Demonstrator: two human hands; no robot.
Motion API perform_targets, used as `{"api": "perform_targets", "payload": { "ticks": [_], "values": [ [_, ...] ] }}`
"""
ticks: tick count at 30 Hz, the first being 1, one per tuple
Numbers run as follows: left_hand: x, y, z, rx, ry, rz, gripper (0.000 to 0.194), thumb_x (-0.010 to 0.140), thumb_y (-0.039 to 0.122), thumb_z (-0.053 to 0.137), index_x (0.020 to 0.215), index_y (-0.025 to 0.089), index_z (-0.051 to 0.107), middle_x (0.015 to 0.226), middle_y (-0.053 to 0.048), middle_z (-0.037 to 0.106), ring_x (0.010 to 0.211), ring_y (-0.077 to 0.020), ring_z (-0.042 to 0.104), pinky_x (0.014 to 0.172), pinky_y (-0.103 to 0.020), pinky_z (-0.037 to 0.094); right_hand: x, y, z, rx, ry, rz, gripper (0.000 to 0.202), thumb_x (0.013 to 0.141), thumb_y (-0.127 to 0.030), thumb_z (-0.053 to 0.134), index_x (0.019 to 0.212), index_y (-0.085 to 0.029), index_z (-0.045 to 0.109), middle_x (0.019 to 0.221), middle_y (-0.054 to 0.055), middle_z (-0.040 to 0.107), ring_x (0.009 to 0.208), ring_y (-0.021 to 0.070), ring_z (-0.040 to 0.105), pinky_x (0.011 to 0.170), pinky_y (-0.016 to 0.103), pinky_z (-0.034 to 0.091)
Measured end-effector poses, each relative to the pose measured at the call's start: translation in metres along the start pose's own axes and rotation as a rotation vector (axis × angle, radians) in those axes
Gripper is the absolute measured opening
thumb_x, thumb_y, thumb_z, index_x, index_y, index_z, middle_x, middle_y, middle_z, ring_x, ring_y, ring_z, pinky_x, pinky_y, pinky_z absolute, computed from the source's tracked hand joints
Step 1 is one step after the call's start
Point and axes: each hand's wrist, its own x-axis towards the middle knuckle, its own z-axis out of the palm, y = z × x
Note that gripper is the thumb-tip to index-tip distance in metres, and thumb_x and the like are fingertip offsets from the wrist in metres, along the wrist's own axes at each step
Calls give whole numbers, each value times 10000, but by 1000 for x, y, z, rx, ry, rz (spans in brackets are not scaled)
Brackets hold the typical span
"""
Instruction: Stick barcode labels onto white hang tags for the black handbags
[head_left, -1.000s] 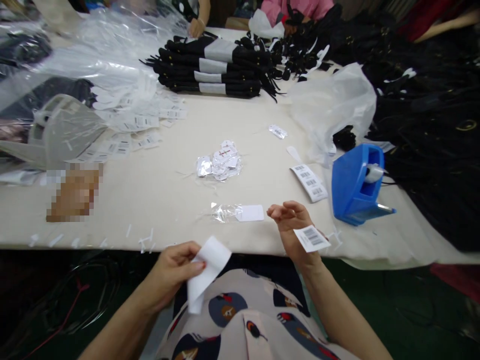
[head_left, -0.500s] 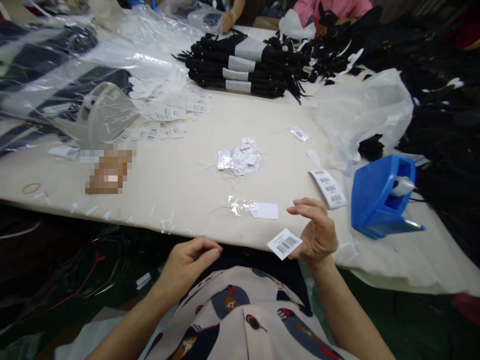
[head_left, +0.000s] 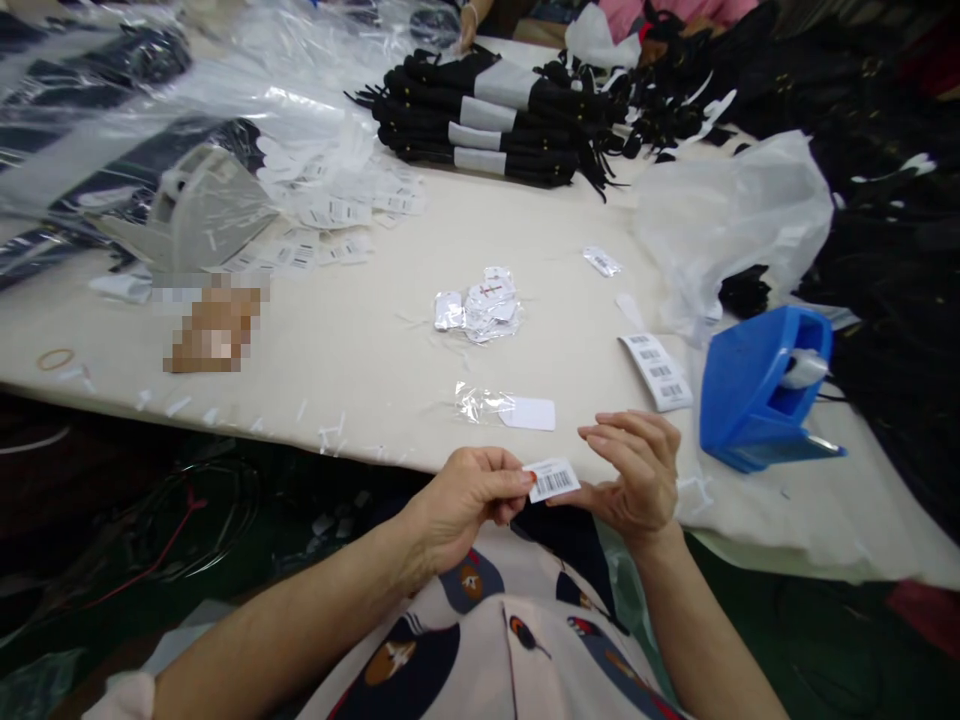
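A small white barcode sticker (head_left: 553, 481) is pinched between the thumb and finger of my left hand (head_left: 476, 492), just off the table's front edge. Beside it, my right hand (head_left: 634, 472) has its fingers raised and apart, and its thumb lies against the sticker's lower right edge. On the table above my hands is a white hang tag (head_left: 531, 413), partly in a clear plastic sleeve (head_left: 480, 402). A strip of barcode stickers (head_left: 656, 372) lies beyond my right hand, next to a blue tape dispenser (head_left: 765, 390).
Further back sit a pile of tags (head_left: 491, 303), a stack of black garments with paper bands (head_left: 480, 130) and a white plastic bag (head_left: 739, 220). On the left are a grey dispenser (head_left: 206, 210), loose labels (head_left: 330, 210) and plastic-wrapped goods (head_left: 67, 110). Another person's hand (head_left: 470, 25) shows at the back.
My left hand has moved right and up and taken hold of the barcode sticker, which hung from my right hand before. The right hand's fingers have lifted slightly.
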Motion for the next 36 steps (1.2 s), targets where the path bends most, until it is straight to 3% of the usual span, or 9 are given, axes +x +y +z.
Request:
{"api": "perform_targets", "payload": {
  "ticks": [3,5,9,14,17,20,24,27,36],
  "values": [
    [2,8,-11,263,178,254,202,620,282,653,572,128,530,527,39,478,499,-58,384,507,-197,282,-7,3,4,100,-163,50,412,629,-356,726,979,-255,535,874,27,663,900,229,591,843,414,401],
    [3,13,-18,430,254,375,190,654,293,619,581,136,540,546,42,465,534,-71,389,522,-202,294,-10,0,6,222,-256,230,352,687,-316,679,1011,-243,564,922,52,647,923,233,573,820,409,413],
    [9,15,-23,598,229,420,183,692,290,574,590,141,544,559,39,460,542,-80,395,511,-204,302,-9,-17,9,558,-338,748,193,812,-287,531,975,-216,605,895,51,626,787,173,574,690,324,456],
    [16,9,-22,753,151,425,187,734,285,547,613,144,568,563,32,504,536,-87,440,521,-207,345,-4,-32,16,703,-342,1048,148,752,-337,606,786,-194,630,630,-22,581,554,107,504,554,248,422],
    [24,9,-28,964,264,533,173,753,306,567,722,143,612,619,8,578,566,-109,502,566,-229,393,-2,-28,19,671,-282,1132,163,738,-342,611,745,-179,618,563,-34,527,514,93,465,515,232,389],
    [39,11,-39,1235,359,838,174,813,264,515,872,138,620,768,-45,636,693,-141,558,662,-262,432,-3,-13,23,631,-213,1203,186,713,-349,625,725,-165,601,558,-37,503,512,85,434,498,223,356],
    [67,11,-53,1607,72,1216,225,867,151,394,929,157,611,1024,-78,623,879,-159,535,780,-297,426,-6,4,35,629,-235,1267,218,685,-367,631,687,-156,579,545,-40,481,496,79,392,466,218,310],
    [82,8,-62,1753,-43,1246,235,873,140,375,913,146,606,1012,-77,625,880,-168,514,761,-301,421,-6,9,44,596,-284,1265,222,682,-375,622,669,-158,576,524,-43,472,488,83,392,465,223,306],
    [90,2,-71,1695,-52,1222,234,866,123,373,874,140,606,975,-74,617,897,-166,498,781,-298,406,-1,9,54,540,-350,1287,255,668,-419,616,646,-167,581,482,-43,475,457,94,398,449,231,300]
  ]
}}
